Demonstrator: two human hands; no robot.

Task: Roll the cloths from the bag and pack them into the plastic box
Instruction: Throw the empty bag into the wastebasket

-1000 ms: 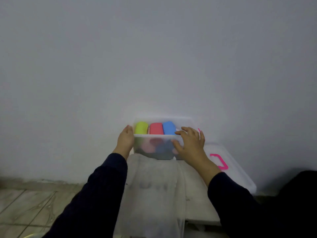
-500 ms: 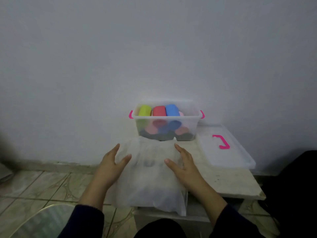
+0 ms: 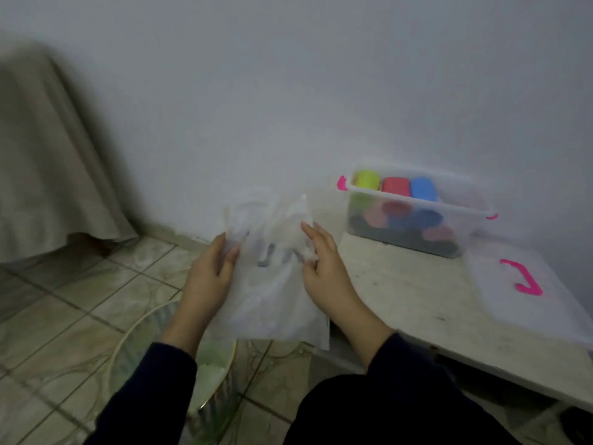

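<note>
— Pale wall (image 3: 321,91) behind, tiled floor (image 3: 64,316) to your left, and the stone-topped low table (image 3: 401,293) now sits off to your right. What has changed for you since half a second ago?

— You've lifted the white translucent bag (image 3: 272,277) off the table; before, it lay flat there under your open palms. Now it hangs in the air, left of the table, over the floor.

— And your hands?

— Your left hand (image 3: 208,277) grips the bag's left edge, thumb in front. Your right hand (image 3: 324,268) pinches its right side, fingers curled into the plastic.

— Where's the box?

— The clear plastic box (image 3: 417,229) with pink latches stands at the table's back by the wall, with rolled cloths (image 3: 394,187) inside: green, red and blue on top. You're no longer touching it. Its lid (image 3: 526,293) lies flat just beside it on the right.
</note>
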